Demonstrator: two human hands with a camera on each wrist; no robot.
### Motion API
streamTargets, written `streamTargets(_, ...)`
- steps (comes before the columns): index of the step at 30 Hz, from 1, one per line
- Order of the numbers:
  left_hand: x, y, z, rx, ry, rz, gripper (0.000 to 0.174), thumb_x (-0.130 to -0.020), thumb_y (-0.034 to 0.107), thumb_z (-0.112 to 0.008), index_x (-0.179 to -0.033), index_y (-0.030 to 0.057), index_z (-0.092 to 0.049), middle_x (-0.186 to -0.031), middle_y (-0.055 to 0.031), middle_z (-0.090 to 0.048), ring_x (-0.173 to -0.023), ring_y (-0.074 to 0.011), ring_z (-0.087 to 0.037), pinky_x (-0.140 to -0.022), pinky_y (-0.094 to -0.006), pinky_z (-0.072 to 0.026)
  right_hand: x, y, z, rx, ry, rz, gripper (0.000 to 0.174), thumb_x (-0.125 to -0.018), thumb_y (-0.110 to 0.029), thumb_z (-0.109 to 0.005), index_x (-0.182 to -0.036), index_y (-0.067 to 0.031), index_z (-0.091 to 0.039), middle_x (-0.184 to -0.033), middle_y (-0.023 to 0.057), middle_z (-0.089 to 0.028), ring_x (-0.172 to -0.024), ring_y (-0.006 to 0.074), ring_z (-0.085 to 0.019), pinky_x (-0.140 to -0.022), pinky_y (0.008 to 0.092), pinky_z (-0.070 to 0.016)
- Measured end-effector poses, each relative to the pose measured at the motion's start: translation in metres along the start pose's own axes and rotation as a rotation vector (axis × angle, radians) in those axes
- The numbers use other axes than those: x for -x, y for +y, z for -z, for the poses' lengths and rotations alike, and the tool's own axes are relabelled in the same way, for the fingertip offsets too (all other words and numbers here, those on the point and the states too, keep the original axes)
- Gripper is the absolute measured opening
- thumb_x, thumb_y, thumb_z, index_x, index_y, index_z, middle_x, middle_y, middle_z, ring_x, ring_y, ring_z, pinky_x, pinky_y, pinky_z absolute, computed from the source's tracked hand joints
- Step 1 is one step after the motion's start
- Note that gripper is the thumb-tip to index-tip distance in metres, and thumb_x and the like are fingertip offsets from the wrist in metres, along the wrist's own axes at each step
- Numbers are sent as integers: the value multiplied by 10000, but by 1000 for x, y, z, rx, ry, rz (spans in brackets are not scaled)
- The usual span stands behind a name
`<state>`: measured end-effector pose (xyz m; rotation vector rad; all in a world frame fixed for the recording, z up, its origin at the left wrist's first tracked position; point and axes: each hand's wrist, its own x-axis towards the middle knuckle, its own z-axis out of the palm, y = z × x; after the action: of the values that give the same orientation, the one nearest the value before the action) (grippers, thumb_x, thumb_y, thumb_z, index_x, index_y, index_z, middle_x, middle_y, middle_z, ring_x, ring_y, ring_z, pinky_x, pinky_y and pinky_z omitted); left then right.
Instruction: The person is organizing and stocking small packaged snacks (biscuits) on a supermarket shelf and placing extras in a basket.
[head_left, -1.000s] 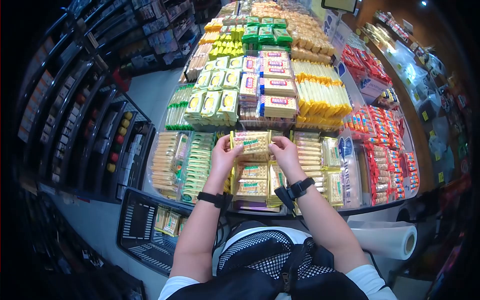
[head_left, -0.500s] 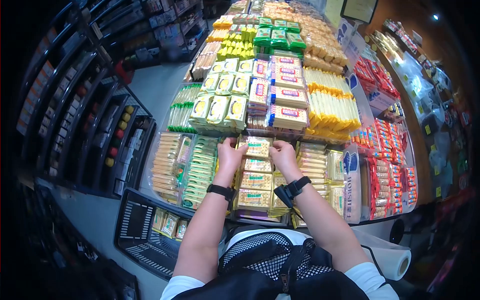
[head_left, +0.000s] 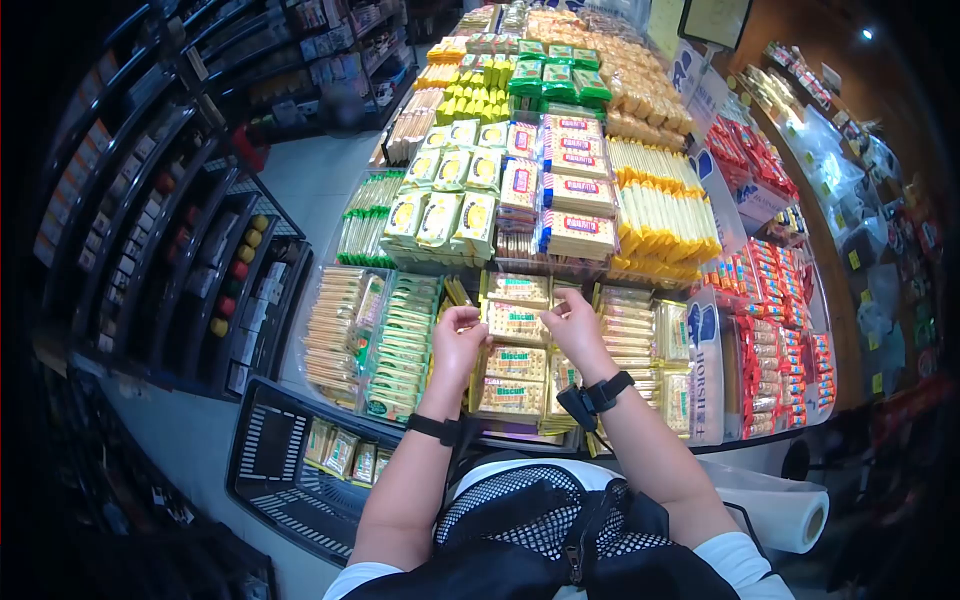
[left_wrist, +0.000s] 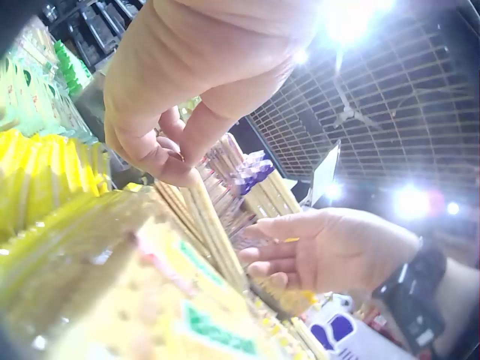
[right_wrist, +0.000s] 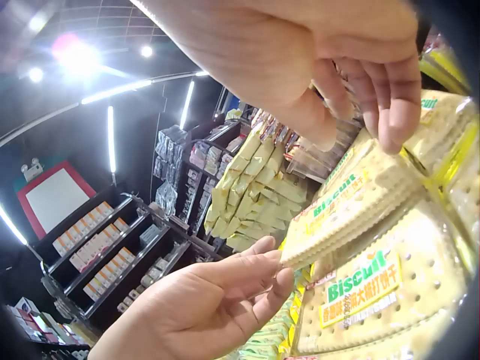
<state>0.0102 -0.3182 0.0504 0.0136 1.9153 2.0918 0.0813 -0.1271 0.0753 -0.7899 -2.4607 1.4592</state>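
The left hand [head_left: 458, 338] is touching one end of a Biscuit pack [head_left: 514, 323] with its fingertips [right_wrist: 270, 262]. Its fingers are nearly straight. The right hand [head_left: 577, 322] is hanging just over the pack's other end, fingers loose and holding nothing. The pack is lying between both hands, on a pile of more packs [head_left: 512, 395]. A black basket [head_left: 262, 445] is sitting down below the left arm.

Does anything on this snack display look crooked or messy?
One clear-wrapped Biscuit cracker pack lies tilted on the row between the left hand and right hand, its end by the left fingertips. Nothing looks spilled or torn.
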Motion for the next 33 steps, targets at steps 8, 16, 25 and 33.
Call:
streamTargets(8,-8,0,4,-584,25,-141,288,-814,-27,-683,-1086,18,-598,-999,-86,-617,-769,-134,-616,-679,-278,-540,14,-2,-9,165,-54,206,433,-791,-68,-715,-1197,21,-592,-1167,247,-576,-1051,415,-604,-929,435,-497)
streamTargets(16,-19,12,-10,-717,-16,-487,479,-825,5,-649,-1297,46,-579,-1241,-188,-556,-1196,-371,-530,-1042,-425,-427,12,-10,-3,412,33,451,473,-772,-51,-717,-1226,2,-596,-1263,229,-534,-1212,411,-491,-1029,450,-434)
streamTargets(25,22,11,43,-567,168,-536,350,-852,25,-663,-1200,39,-629,-1146,-159,-601,-1105,-324,-589,-984,-377,-473,21,27,-13,378,31,595,449,-743,-41,-722,-1179,-9,-619,-1258,210,-557,-1185,385,-502,-1044,447,-415)
streamTargets(33,91,-38,262,-576,1119,-358,258,-866,34,-648,-1123,33,-621,-1151,-155,-568,-974,-250,-606,-860,-332,-500,62,-27,15,308,-42,462,368,-818,-45,-698,-1173,-13,-607,-1160,177,-574,-1098,358,-558,-967,414,-449)
